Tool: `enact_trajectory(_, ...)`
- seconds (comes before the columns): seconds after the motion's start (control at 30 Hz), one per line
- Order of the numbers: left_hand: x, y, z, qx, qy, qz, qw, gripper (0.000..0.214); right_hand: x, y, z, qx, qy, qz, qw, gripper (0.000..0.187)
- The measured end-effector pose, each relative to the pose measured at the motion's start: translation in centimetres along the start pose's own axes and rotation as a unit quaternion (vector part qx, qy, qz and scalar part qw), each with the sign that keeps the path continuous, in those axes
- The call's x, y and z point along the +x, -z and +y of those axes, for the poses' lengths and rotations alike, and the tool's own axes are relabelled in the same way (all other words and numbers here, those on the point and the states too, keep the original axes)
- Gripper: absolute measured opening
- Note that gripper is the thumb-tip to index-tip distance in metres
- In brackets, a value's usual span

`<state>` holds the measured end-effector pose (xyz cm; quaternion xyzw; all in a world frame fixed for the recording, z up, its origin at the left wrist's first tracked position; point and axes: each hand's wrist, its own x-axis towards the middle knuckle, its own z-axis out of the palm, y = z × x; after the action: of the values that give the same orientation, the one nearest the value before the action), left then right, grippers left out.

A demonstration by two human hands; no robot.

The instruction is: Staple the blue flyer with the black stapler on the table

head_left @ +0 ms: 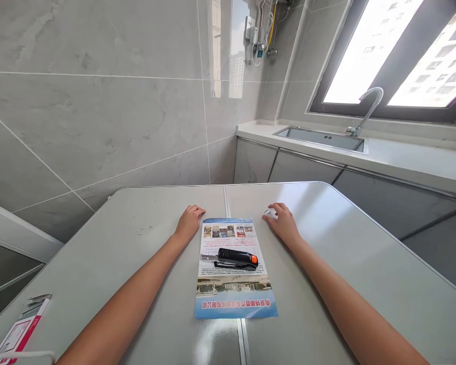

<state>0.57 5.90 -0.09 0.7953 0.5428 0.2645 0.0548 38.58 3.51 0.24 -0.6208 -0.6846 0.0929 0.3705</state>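
A printed flyer (233, 296), blue at both ends and upside down to me, lies across the seam of the pale table. On its middle rests a black stapler (235, 257) with an orange part at its right end and a metal strip sticking out to the left. My left hand (189, 221) rests on the table by the flyer's far left corner, fingers loosely extended and holding nothing I can see. Beyond the far right corner, my right hand (283, 223) has thumb and fingers apart. Between them lies a small whitish piece with dark lines (268, 212), too small to name; neither hand touches the stapler.
A red and white box (21, 329) lies at the table's near left, a white cable (23, 354) in front of it. Tiny dark bits (139, 233) are on the left half. Behind stand a tiled wall (99, 111) and a counter (403, 157) with a sink and faucet (368, 111).
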Motion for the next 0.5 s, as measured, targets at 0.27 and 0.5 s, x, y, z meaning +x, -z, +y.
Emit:
enact_trajectory(0.27,-7.5,1.7,2.5,-0.001,0.009,0.031,0.999,0.041,-5.4,1.0,-7.0,0.091,0.163,-0.022,0.982,0.025)
enact_trajectory(0.5,-9.9,3.5,3.6,-0.051,0.049,0.057,0.996,0.031,-8.7,0.2,-9.0,0.142,0.203,-0.052,0.967,0.017)
